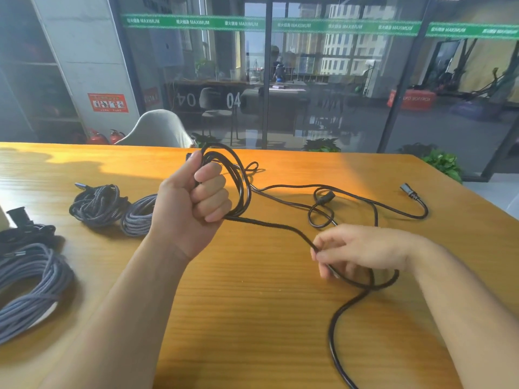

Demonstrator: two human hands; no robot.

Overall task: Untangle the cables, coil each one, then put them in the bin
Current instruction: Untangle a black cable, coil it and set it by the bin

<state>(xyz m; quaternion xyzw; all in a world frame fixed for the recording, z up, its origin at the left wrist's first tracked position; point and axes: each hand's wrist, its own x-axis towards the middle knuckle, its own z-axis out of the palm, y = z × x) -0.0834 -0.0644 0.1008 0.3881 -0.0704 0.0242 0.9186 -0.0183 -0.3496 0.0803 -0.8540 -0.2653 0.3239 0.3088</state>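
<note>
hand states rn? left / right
Left hand: closed, fist gripping the coiled loops of the thin black cable.
Right hand: closed, fingers pinching the same cable's loose run.

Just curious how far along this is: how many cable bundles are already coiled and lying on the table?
3: a dark coil, a grey coil beside it, and a large grey coil at the left edge. More may lie out of frame.

We see black cable (280, 226), grey braided coils (28, 293) at 9 o'clock, orange wood-grain table (252, 318).
</note>
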